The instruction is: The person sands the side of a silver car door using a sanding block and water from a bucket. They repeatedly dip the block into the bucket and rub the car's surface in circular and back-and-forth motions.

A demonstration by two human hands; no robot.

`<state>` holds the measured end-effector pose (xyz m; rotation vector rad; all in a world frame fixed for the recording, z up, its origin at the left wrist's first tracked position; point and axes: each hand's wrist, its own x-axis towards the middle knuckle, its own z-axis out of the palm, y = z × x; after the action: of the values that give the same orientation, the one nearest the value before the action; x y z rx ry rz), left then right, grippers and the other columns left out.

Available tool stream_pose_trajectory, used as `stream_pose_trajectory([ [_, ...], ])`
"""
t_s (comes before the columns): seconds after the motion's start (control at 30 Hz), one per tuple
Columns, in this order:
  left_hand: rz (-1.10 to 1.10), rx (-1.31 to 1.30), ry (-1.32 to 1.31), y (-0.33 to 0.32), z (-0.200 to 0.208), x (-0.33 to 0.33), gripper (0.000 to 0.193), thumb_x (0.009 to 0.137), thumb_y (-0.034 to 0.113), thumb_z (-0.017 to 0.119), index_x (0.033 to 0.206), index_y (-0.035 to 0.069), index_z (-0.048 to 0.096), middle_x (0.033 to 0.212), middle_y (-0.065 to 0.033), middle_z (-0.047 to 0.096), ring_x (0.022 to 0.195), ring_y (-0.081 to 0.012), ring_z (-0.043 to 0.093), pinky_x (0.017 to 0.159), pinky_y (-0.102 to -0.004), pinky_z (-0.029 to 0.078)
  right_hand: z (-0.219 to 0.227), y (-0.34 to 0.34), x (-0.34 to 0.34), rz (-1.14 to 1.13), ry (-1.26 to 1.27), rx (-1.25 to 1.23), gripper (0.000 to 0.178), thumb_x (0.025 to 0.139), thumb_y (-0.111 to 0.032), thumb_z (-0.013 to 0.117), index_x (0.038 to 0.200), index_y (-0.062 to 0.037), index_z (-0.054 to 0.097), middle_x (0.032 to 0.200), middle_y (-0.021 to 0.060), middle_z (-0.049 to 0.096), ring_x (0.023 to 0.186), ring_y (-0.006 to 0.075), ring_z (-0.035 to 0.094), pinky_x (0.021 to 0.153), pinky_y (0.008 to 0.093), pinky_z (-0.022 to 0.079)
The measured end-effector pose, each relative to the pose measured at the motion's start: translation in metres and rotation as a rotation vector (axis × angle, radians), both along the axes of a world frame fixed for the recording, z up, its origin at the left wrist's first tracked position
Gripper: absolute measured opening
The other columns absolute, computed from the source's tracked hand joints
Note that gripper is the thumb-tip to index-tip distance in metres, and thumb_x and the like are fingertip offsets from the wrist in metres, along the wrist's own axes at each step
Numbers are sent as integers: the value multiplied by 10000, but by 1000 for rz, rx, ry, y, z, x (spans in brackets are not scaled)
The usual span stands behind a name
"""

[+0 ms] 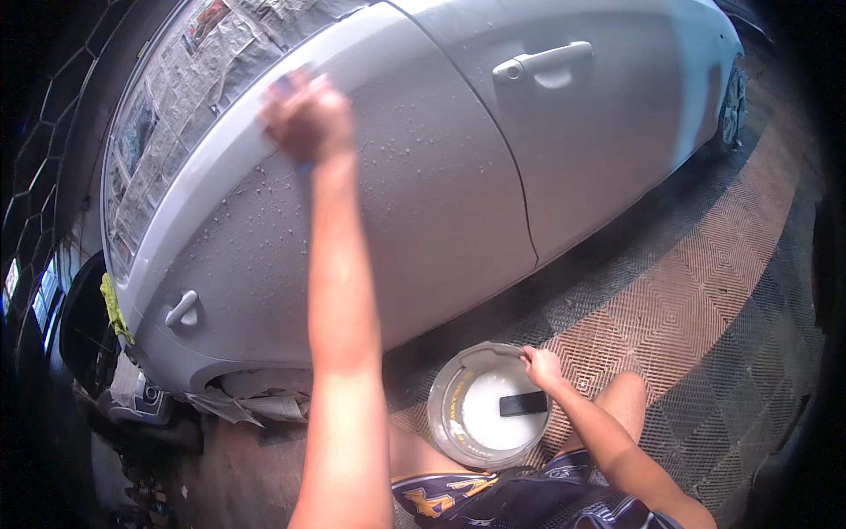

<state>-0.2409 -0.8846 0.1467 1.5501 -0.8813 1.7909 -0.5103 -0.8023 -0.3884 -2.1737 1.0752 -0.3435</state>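
My left hand [306,116] is stretched out and pressed against the upper edge of a grey car door [423,203], just below the window. It is closed on a small blue pad [304,166] whose edge shows under my fingers. Water beads cover the panel around it. My right hand [542,366] grips the rim of a white bucket [441,414] on the floor by my knee. The bucket holds milky water with a dark rectangular block [523,404] floating in it.
Newspaper [189,75] masks the car windows. Two door handles [542,62] [182,309] stick out of the grey side. A yellow-green cloth [115,309] hangs at the car's left end. The floor is grid tile [705,282] in brown and grey.
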Motion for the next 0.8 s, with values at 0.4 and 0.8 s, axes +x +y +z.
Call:
stream_pose_trajectory([
  [0.4,-45,-27,195,32,-44,-12,281,824,196,795,1094,134,747,1098,-125,634,1065,-325,588,879,-484,482,0,-5,-6,-41,-21,-12,172,971,-277,636,1024,-121,688,822,192,722,816,422,712,736,550,555],
  [0.8,-62,137,-36,-14,-48,-42,335,821,170,750,1156,182,741,1132,-77,607,1047,-287,578,850,-470,459,0,-2,-3,-4,8,9,201,970,-296,630,1084,-146,698,869,197,737,832,409,727,742,534,574],
])
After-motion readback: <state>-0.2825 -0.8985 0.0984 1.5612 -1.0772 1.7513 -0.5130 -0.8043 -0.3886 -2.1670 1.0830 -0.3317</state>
